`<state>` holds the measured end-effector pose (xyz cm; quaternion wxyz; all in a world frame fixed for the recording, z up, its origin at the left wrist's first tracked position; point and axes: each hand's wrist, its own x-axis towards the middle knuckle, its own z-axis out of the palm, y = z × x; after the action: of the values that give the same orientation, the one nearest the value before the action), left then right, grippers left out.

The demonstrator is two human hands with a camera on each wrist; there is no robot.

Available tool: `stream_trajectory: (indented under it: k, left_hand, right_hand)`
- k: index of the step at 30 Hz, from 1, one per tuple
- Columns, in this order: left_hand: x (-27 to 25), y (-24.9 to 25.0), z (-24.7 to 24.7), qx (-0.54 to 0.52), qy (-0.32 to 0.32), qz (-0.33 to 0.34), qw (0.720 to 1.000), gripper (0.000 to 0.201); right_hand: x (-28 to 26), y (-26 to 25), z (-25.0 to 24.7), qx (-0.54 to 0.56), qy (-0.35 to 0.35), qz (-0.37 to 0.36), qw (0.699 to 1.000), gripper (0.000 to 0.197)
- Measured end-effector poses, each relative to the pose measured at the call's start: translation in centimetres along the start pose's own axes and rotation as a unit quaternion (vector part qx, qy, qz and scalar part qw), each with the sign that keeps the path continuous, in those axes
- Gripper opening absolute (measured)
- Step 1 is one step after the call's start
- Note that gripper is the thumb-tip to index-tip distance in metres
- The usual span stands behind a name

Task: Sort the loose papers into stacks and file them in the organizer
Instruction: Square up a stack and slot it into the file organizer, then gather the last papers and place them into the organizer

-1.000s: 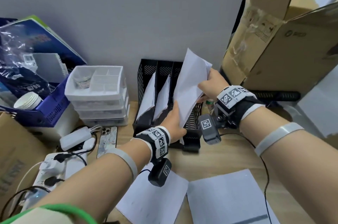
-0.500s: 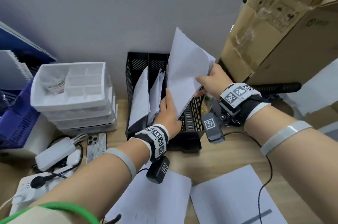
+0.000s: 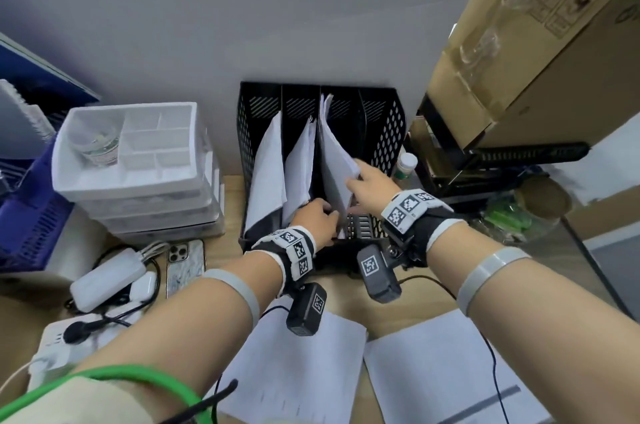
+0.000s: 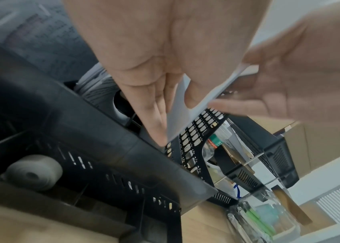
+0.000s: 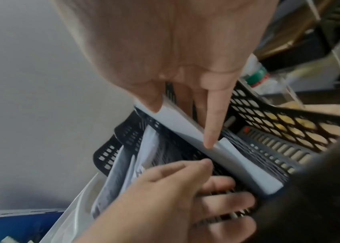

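A black mesh organizer (image 3: 389, 133) with several upright slots stands against the wall. Its two left slots hold white papers (image 3: 268, 164) and more papers (image 3: 299, 160). A stack of white paper (image 3: 334, 153) stands in the third slot, leaning right. My left hand (image 3: 320, 216) pinches the stack's lower front edge (image 4: 177, 118) between thumb and fingers at the organizer's front. My right hand (image 3: 363, 181) holds its upper front corner (image 5: 181, 125), thumb on one side and fingers on the other. The rightmost slot shows no paper.
Two loose sheets (image 3: 294, 364) (image 3: 446, 364) lie on the wooden table in front of me. A white drawer unit (image 3: 138, 160), a phone (image 3: 185, 268) and chargers (image 3: 107, 280) sit left. Right are a small bottle (image 3: 405, 164), a jar (image 3: 526, 212) and a cardboard box (image 3: 519, 60).
The paper stack, held raised over the organizer before, has gone down into the third slot. Both hands came down with it and still hold it.
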<state>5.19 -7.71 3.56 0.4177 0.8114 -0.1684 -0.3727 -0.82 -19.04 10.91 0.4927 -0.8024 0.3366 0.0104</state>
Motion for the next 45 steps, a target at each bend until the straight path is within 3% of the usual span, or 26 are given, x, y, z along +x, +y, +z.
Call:
stream_trajectory:
  k: [2, 5, 9, 11, 13, 15, 18, 22, 25, 27, 30, 32, 33, 35, 36, 38, 39, 42, 45]
  left_hand:
    - [-1.0, 0.0, -0.5, -0.06, -0.011, -0.02, 0.998, 0.016]
    - [-2.5, -1.9, -1.5, -0.074, 0.004, -0.026, 0.997, 0.011]
    - [-4.6, -7.0, -3.8, -0.053, 0.026, -0.071, 0.996, 0.023]
    - [-6.2, -10.2, -5.0, 0.037, 0.044, -0.095, 0.994, 0.023]
    - [-7.8, -13.4, -5.9, 0.2, 0.046, -0.148, 0.967, 0.02]
    - [-9.2, -16.2, -6.1, 0.31, 0.02, -0.211, 0.927, 0.034]
    - [-10.0, -19.9, -5.4, 0.343, 0.009, -0.266, 0.901, 0.067]
    - [-9.9, -22.2, -4.6, 0.352, 0.038, -0.274, 0.894, 0.078]
    - [-9.5, -22.3, -4.6, 0.366, 0.056, -0.249, 0.895, 0.077]
    - [-9.0, -22.5, -4.6, 0.357, 0.069, -0.244, 0.899, 0.08]
    - [-8.7, -22.8, -4.3, 0.362, 0.05, -0.245, 0.898, 0.077]
    - [-8.6, -22.9, -4.1, 0.308, 0.034, -0.254, 0.916, 0.079]
    - [-8.4, -23.1, -4.1, 0.295, 0.033, -0.25, 0.921, 0.085]
    - [-8.1, -23.6, -4.4, 0.271, 0.036, -0.23, 0.934, 0.085]
    - [-8.1, -23.7, -4.5, 0.238, 0.027, -0.227, 0.944, 0.069]
    - [-8.6, -23.5, -4.4, 0.16, -0.009, -0.203, 0.966, 0.017]
    - [-8.9, -23.2, -4.3, 0.124, -0.023, -0.198, 0.972, 0.012]
    - [-9.4, -22.8, -4.2, 0.042, -0.057, -0.19, 0.979, 0.022]
    - [-9.3, -23.2, -4.9, 0.029, -0.061, -0.177, 0.982, 0.02]
  right_hand:
    - [-0.4, 1.2, 0.6, 0.058, -0.041, 0.024, 0.997, 0.04]
    - [-1.6, 3.2, 1.2, 0.083, -0.035, 0.025, 0.996, 0.033]
    - [-4.3, 7.7, 2.1, 0.091, -0.062, 0.079, 0.991, 0.016]
    - [-6.2, 11.6, 2.8, 0.03, -0.085, 0.098, 0.991, 0.012]
    - [-7.9, 15.7, 3.4, -0.106, -0.109, 0.113, 0.982, 0.012]
    - [-9.7, 18.9, 4.0, -0.212, -0.135, 0.145, 0.957, 0.027]
    - [-12.5, 21.6, 5.2, -0.287, -0.15, 0.152, 0.934, 0.041]
    - [-15.7, 23.7, 6.3, -0.327, -0.114, 0.162, 0.924, 0.047]
    - [-18.2, 25.2, 6.3, -0.317, -0.013, 0.213, 0.924, 0.054]
    - [-20.1, 26.2, 6.2, -0.285, 0.09, 0.273, 0.914, 0.062]
    - [-23.6, 26.8, 7.2, -0.16, 0.242, 0.428, 0.856, 0.079]
    - [-25.5, 27.7, 8.5, -0.041, 0.256, 0.529, 0.808, 0.087]
    - [-26.3, 28.1, 9.2, 0.021, 0.225, 0.556, 0.8, 0.086]
    - [-27.3, 28.5, 10.6, 0.165, 0.183, 0.548, 0.8, 0.065]
    - [-27.4, 28.5, 11.1, 0.228, 0.198, 0.529, 0.793, 0.046]
    - [-27.9, 27.4, 11.9, 0.347, 0.275, 0.48, 0.757, 0.018]
    - [-27.8, 26.8, 12.0, 0.379, 0.299, 0.458, 0.746, 0.009]
    - [-27.8, 25.0, 11.4, 0.438, 0.365, 0.382, 0.727, 0.009]
    - [-28.1, 23.7, 9.7, 0.492, 0.46, 0.327, 0.662, 0.018]
